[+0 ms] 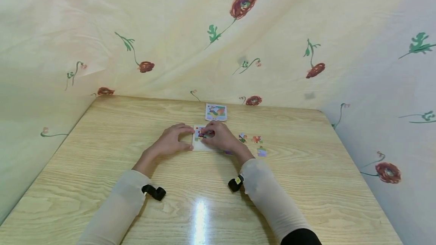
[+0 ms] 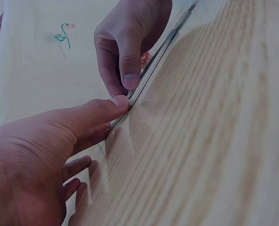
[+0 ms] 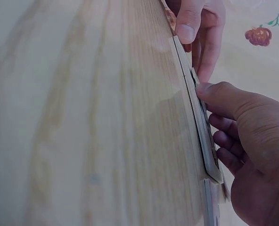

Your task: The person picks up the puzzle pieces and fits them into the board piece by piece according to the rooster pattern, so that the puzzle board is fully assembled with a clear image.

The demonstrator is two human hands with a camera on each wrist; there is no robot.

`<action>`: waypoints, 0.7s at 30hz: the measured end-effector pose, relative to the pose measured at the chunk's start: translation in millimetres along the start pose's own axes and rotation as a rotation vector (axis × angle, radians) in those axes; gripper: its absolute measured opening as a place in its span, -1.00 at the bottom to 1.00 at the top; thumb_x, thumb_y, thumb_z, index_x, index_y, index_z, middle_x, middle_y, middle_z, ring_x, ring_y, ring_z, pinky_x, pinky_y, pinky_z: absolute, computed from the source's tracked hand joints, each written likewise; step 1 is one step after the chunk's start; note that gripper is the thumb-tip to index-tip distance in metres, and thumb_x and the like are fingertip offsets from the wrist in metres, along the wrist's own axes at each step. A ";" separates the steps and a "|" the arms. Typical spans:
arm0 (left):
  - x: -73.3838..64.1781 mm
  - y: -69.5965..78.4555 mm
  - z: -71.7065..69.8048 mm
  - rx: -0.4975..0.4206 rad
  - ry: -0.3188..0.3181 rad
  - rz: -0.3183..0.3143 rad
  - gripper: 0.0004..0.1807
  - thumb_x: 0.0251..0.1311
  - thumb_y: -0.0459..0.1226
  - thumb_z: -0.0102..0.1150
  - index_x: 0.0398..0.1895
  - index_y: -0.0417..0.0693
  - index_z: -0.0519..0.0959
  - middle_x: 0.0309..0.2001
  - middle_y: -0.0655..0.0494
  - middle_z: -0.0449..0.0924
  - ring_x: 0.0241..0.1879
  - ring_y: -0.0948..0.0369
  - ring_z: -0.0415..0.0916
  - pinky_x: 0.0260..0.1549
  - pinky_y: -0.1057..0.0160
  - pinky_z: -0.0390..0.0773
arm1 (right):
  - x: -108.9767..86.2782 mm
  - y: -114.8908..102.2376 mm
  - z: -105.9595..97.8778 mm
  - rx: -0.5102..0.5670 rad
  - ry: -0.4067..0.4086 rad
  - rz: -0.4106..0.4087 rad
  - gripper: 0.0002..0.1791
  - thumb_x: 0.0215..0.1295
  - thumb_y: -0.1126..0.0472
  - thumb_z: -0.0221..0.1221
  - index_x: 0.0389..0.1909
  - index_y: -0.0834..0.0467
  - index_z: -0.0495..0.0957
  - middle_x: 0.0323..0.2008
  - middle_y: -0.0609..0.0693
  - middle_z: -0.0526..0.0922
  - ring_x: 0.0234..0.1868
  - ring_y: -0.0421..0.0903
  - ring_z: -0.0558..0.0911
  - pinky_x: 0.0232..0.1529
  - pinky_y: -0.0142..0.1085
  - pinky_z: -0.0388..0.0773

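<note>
A small white puzzle board [image 1: 204, 147] lies on the table, with colourful jigsaw pieces [image 1: 200, 133] in its upper left part. At its left edge my left hand [image 1: 170, 140] grips the board, thumb near the lower corner and forefinger near the upper one. My right hand [image 1: 222, 136] is over the board and pinches a puzzle piece, mostly hidden by the fingers. In the right wrist view, that hand's thumb [image 3: 215, 92] is just above the board's edge [image 3: 196, 120]. In the left wrist view, the left thumb [image 2: 106, 108] touches the board's edge.
Behind the board lies a picture card [image 1: 216, 112]. Loose pieces lie to the right: a mixed-colour one [image 1: 242, 138], a red one [image 1: 257, 139], a purple-green one [image 1: 262, 151], and a purple one [image 1: 228, 153] partly under the right wrist. Flowered cloth [image 1: 170, 48] surrounds the wooden table [image 1: 163, 207].
</note>
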State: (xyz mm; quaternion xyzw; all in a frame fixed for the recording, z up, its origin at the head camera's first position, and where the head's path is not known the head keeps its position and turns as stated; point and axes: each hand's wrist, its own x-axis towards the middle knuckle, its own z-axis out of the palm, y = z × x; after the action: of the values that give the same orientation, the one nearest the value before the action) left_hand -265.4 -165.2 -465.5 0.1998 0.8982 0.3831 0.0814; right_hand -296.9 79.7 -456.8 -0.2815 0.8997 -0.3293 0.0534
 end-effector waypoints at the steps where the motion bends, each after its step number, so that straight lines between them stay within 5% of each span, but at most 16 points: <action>1: 0.0 -0.1 0.2 0.000 0.000 0.001 -0.35 0.15 -0.06 0.47 0.35 0.13 0.57 0.49 0.02 0.38 0.58 -0.11 0.15 0.51 -0.34 0.12 | -0.2 0.1 0.2 0.000 0.002 -0.001 -0.77 0.25 0.18 0.44 -0.10 0.14 0.79 -0.07 0.05 0.67 -0.08 -0.07 0.58 -0.08 -0.26 0.59; 21: -3.9 -4.8 -0.9 -0.011 -0.012 0.021 -0.35 0.16 -0.06 0.47 0.36 0.15 0.56 0.48 0.09 0.43 0.62 -0.08 0.07 0.55 -0.35 0.03 | -6.1 -4.9 3.3 0.008 -0.004 -0.009 -0.74 0.29 0.21 0.40 -0.02 0.16 0.78 -0.02 0.09 0.66 -0.02 -0.01 0.61 0.00 -0.19 0.65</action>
State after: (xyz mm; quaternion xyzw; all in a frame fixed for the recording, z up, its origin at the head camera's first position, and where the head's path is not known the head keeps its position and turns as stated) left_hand -263.5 -170.4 -468.3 0.2108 0.8934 0.3877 0.0837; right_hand -288.6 78.0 -456.8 -0.2857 0.8971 -0.3326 0.0549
